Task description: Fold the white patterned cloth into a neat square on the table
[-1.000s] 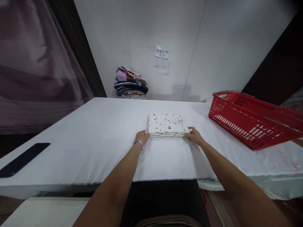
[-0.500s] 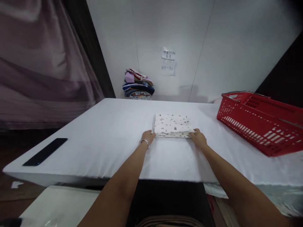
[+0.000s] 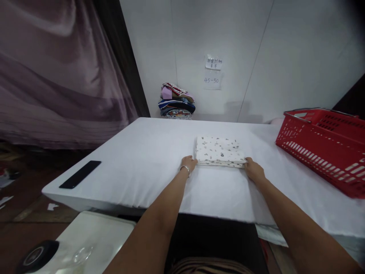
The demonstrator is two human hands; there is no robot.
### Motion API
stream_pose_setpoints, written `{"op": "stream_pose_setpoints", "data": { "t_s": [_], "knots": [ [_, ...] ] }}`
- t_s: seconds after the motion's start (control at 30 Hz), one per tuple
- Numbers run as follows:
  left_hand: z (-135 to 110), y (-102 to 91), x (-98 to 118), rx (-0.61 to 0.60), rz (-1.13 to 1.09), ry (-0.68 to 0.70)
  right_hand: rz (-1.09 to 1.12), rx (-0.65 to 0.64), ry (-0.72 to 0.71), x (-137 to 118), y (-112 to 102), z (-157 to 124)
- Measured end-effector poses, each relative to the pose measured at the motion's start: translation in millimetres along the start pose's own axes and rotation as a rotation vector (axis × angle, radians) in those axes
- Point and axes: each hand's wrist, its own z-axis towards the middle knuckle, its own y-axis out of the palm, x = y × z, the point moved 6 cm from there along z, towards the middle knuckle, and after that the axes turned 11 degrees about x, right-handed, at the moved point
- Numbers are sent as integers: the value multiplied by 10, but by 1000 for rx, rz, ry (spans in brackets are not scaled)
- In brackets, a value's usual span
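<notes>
A folded white cloth (image 3: 219,149) with a small dark print lies flat on the white-covered table (image 3: 148,152), its stacked layers showing along the near edge. At its near left corner is my left hand (image 3: 189,163), with a bracelet on the wrist and the fingers closed on the edge. My right hand (image 3: 254,169) pinches the near right corner, thumb and fingers together on the layers. The exact kind of cloth item cannot be told from its folded shape.
A red plastic basket (image 3: 322,140) stands at the table's right. Toward the left edge lies a flat black phone-like slab (image 3: 80,174). Folded clothes (image 3: 177,101) are piled by the back wall, left of paper notes (image 3: 213,72). Below the table is a white lid-like surface (image 3: 97,232).
The whole view has shifted, so the table, basket and cloth appear farther right. Both hands stay at the same near corners of the cloth, which looks slightly flatter at its right side.
</notes>
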Motion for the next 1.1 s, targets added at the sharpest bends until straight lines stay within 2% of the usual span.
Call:
{"op": "stream_pose_setpoints", "data": {
  "t_s": [0.2, 0.3, 0.43, 0.5, 0.57, 0.67, 0.8, 0.93, 1.03, 1.1],
  "knots": [
    [-20, -46, 48, 11, -21, 2, -2, -37, -42, 61, 12, -58],
    [-47, -104, 69, 51, -37, -16, 22, 19, -88, 71, -31, -71],
    [-109, -185, 87, 153, -41, -73, 77, 186, -305, -138, -118, -48],
    [-140, -207, 102, 201, -41, -93, 106, 214, -435, -315, -110, -46],
    [-163, -217, 108, 235, -43, -108, 97, 172, -494, -449, -35, -47],
    [-175, -221, 89, 247, -46, -129, 14, 79, -496, -512, 148, -66],
    [-133, -250, 115, 232, -42, -124, -29, 99, -526, -477, 281, -110],
    [-20, -289, 404, 234, -22, -14, -35, 124, -542, -461, 305, -111],
    [51, -222, 745, 196, 60, 243, -52, 134, -551, -481, 292, -107],
    [71, -104, 840, 116, 137, 350, -61, 127, -549, -490, 282, -116]
  ]
}}
